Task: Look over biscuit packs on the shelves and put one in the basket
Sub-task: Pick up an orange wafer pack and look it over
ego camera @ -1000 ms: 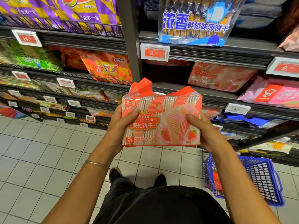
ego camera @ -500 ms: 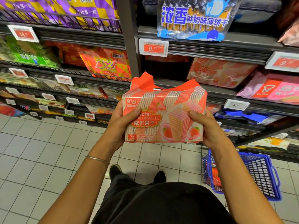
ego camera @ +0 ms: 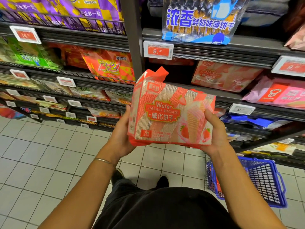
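Observation:
A pink and red strawberry wafer biscuit pack (ego camera: 166, 113) is held up in front of the shelves, its printed face toward me. My left hand (ego camera: 121, 136) grips its left edge from behind and below. My right hand (ego camera: 214, 131) grips its right edge, thumb on the front. A blue wire basket (ego camera: 262, 180) stands on the tiled floor at the lower right, below my right forearm, with something red inside it.
Dark shelves (ego camera: 214, 52) full of biscuit packs with red price tags (ego camera: 158, 50) run across the view. A matching wafer pack (ego camera: 221, 75) lies on the shelf behind. A blue milk biscuit bag (ego camera: 199, 22) sits above. My feet (ego camera: 162, 180) stand on white tiles.
The pack has turned slightly, its left side now angled toward me. My left thumb has slipped off the front to the pack's side. The hands have shifted a little right.

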Demonstrator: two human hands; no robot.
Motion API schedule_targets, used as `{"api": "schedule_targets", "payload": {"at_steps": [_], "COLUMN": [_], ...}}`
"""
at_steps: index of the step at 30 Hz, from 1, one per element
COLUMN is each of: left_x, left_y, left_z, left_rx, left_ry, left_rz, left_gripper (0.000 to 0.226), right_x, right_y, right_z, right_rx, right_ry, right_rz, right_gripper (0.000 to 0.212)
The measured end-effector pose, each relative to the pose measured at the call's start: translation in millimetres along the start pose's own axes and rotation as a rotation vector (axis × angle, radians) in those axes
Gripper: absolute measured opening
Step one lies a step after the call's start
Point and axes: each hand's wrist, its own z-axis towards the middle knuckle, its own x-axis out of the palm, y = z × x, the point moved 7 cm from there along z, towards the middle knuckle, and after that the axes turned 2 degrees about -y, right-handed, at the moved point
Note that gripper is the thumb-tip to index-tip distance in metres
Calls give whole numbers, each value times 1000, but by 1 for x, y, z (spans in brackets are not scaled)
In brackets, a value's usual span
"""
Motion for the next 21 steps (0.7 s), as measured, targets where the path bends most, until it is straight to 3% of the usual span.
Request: {"api": "schedule_targets", "payload": {"at_steps": [4, 8, 12, 17, 21], "left_x": [9, 35, 40, 37, 37], "left_y": [40, 40, 37, 34, 34], "left_z": [2, 0, -3, -4, -6], "left_rx": [-172, -185, -199, -200, -167], "left_ry": [10, 208, 350, 350, 354], "left_rz": [11, -152, -264, -352, -289], "left_gripper": [49, 99, 107, 94, 92], "right_x": [13, 21, 24, 22, 23], "right_y": [-14, -24, -24, -8, -9], "right_z": [1, 2, 4, 9, 7], "right_rx": [77, 161, 138, -1, -8], "right_ry": [25, 81, 79, 11, -51], "right_rz": [12, -14, -164, -312, -407], "right_gripper": [58, 69, 68, 47, 60]}}
